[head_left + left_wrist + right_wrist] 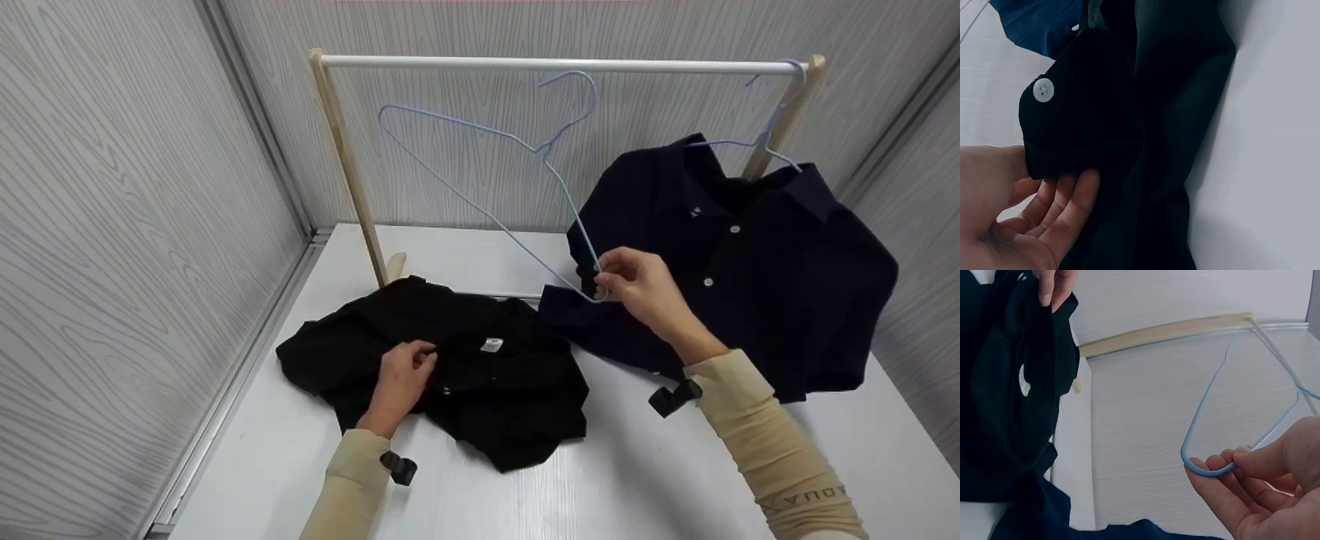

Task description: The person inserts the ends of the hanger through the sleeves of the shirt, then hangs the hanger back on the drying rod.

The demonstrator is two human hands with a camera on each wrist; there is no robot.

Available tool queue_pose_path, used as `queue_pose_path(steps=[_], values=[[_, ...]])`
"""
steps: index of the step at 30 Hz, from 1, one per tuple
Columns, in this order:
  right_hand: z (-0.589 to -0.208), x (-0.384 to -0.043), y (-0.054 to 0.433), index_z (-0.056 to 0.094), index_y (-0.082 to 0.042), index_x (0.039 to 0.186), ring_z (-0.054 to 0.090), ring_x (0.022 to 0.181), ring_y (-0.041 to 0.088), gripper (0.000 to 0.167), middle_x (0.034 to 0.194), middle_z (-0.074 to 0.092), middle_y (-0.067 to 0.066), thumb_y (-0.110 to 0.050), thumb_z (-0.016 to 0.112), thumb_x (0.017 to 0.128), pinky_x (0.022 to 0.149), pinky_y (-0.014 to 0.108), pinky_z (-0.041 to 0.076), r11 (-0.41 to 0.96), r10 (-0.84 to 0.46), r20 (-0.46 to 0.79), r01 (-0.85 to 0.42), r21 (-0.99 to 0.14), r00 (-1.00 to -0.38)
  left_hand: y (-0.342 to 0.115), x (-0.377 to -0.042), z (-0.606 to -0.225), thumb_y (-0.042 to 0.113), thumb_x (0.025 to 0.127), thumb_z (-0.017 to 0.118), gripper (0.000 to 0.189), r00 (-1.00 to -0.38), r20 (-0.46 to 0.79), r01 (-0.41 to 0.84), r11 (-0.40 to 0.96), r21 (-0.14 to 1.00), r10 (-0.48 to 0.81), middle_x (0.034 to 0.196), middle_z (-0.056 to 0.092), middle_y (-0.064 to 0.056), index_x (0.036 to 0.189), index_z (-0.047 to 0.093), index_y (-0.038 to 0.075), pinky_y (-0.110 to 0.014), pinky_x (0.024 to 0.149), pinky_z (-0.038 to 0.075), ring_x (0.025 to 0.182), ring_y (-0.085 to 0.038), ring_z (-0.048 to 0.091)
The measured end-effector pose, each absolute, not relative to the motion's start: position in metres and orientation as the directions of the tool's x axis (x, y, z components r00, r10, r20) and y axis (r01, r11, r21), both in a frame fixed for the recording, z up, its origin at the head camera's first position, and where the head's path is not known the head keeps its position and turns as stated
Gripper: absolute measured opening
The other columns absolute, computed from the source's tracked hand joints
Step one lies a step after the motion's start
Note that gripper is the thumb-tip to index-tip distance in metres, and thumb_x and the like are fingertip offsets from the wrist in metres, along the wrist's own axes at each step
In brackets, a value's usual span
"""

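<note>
A black shirt point(360, 330) lies bunched on the table, its white neck label point(491, 345) facing up. My left hand point(401, 379) pinches the edge of its collar between thumb and fingers; the left wrist view shows a white button point(1044, 90) just above them. With thumb and fingertips my right hand point(645, 289) grips one lower corner of a light blue wire hanger point(541, 148). The hanger is raised and tilted over the shirt, its hook upward and bearing no garment. In the right wrist view the hanger corner point(1185, 450) crosses the fingers.
A rack with a white rod point(555, 64) and wooden legs point(349, 165) stands at the back of the white table point(600, 480). At its right end a navy shirt point(795, 300) hangs on another blue hanger point(720, 142), its lower part reaching near the black shirt. Patterned walls enclose the table.
</note>
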State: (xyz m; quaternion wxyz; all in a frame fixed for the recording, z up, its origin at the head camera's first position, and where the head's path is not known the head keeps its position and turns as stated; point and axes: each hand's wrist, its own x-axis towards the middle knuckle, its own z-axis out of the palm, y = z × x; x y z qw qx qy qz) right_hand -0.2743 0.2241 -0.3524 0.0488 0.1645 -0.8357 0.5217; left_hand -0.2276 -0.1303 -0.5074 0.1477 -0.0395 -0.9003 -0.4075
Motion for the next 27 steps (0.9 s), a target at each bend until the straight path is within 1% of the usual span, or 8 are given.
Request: queue_pose_path(steps=[1, 5, 8, 11, 14, 18, 21, 27], values=[[-0.353, -0.272, 0.227, 0.062, 0.01, 0.103, 0.069, 0.075, 0.023, 0.012, 0.095, 0.065, 0.031, 0.008, 0.062, 0.091, 0.073, 0.029, 0.06, 0.398, -0.224, 0.245, -0.318, -0.861, -0.943, -0.13, -0.227, -0.507, 0.01, 0.094, 0.066, 0.014, -0.952, 0.301, 0.193, 0.666, 0.72, -0.049, 0.082, 0.066, -0.006, 0.102, 0.074, 0.003, -0.029, 0.068, 0.05, 0.072, -0.015, 0.058], [-0.357, -0.266, 0.239, 0.063, 0.014, 0.103, 0.069, 0.074, 0.021, 0.013, 0.094, 0.064, 0.031, 0.009, 0.062, 0.09, 0.074, 0.03, 0.061, 0.396, -0.22, 0.228, -0.301, -0.867, -0.948, -0.131, -0.227, -0.508, 0.011, 0.094, 0.066, 0.013, -0.955, 0.293, 0.188, 0.663, 0.725, -0.049, 0.081, 0.066, -0.006, 0.101, 0.074, 0.003, -0.028, 0.066, 0.049, 0.07, -0.014, 0.058], [-0.365, -0.267, 0.251, 0.064, 0.012, 0.102, 0.069, 0.075, 0.018, 0.012, 0.093, 0.065, 0.027, 0.006, 0.063, 0.091, 0.073, 0.027, 0.06, 0.423, -0.215, 0.227, -0.3, -0.855, -0.95, -0.131, -0.227, -0.508, 0.011, 0.094, 0.065, 0.014, -0.96, 0.274, 0.175, 0.648, 0.741, -0.054, 0.082, 0.067, -0.006, 0.102, 0.074, 0.003, -0.025, 0.062, 0.05, 0.066, -0.011, 0.057], [-0.37, -0.265, 0.262, 0.065, 0.01, 0.101, 0.07, 0.077, 0.02, 0.011, 0.093, 0.066, 0.026, 0.006, 0.062, 0.092, 0.073, 0.026, 0.059, 0.483, -0.218, 0.221, -0.302, -0.822, -0.951, -0.132, -0.226, -0.507, 0.011, 0.095, 0.065, 0.014, -0.965, 0.254, 0.161, 0.622, 0.766, -0.063, 0.082, 0.067, -0.006, 0.102, 0.073, 0.003, -0.024, 0.055, 0.05, 0.06, -0.01, 0.057], [-0.378, -0.263, 0.275, 0.067, 0.005, 0.1, 0.07, 0.08, 0.021, 0.009, 0.093, 0.068, 0.022, 0.004, 0.063, 0.092, 0.073, 0.022, 0.058, 0.551, -0.215, 0.22, -0.304, -0.777, -0.952, -0.132, -0.226, -0.507, 0.012, 0.095, 0.065, 0.015, -0.971, 0.228, 0.14, 0.595, 0.791, -0.074, 0.081, 0.068, -0.006, 0.103, 0.073, 0.002, -0.024, 0.052, 0.051, 0.056, -0.01, 0.056], [-0.385, -0.258, 0.288, 0.07, 0.001, 0.098, 0.071, 0.08, 0.02, 0.009, 0.092, 0.071, 0.019, 0.003, 0.066, 0.09, 0.07, 0.017, 0.056, 0.628, -0.207, 0.237, -0.314, -0.712, -0.949, -0.132, -0.225, -0.506, 0.015, 0.096, 0.065, 0.017, -0.977, 0.196, 0.114, 0.581, 0.806, -0.079, 0.081, 0.068, -0.005, 0.105, 0.073, 0.003, -0.025, 0.052, 0.05, 0.054, -0.01, 0.056], [-0.389, -0.256, 0.295, 0.072, 0.0, 0.097, 0.07, 0.079, 0.016, 0.009, 0.092, 0.073, 0.017, 0.003, 0.068, 0.089, 0.068, 0.014, 0.054, 0.658, -0.204, 0.252, -0.323, -0.68, -0.946, -0.133, -0.225, -0.505, 0.015, 0.096, 0.064, 0.017, -0.979, 0.187, 0.109, 0.573, 0.812, -0.079, 0.081, 0.069, -0.005, 0.106, 0.073, 0.003, -0.025, 0.052, 0.051, 0.055, -0.01, 0.056], [-0.395, -0.254, 0.307, 0.074, -0.001, 0.095, 0.068, 0.075, 0.01, 0.011, 0.089, 0.074, 0.013, 0.004, 0.069, 0.087, 0.064, 0.013, 0.051, 0.701, -0.211, 0.296, -0.355, -0.618, -0.932, -0.133, -0.225, -0.504, 0.014, 0.096, 0.063, 0.019, -0.985, 0.166, 0.111, 0.532, 0.839, -0.056, 0.081, 0.071, -0.007, 0.108, 0.072, 0.001, -0.025, 0.052, 0.053, 0.054, -0.011, 0.059]])
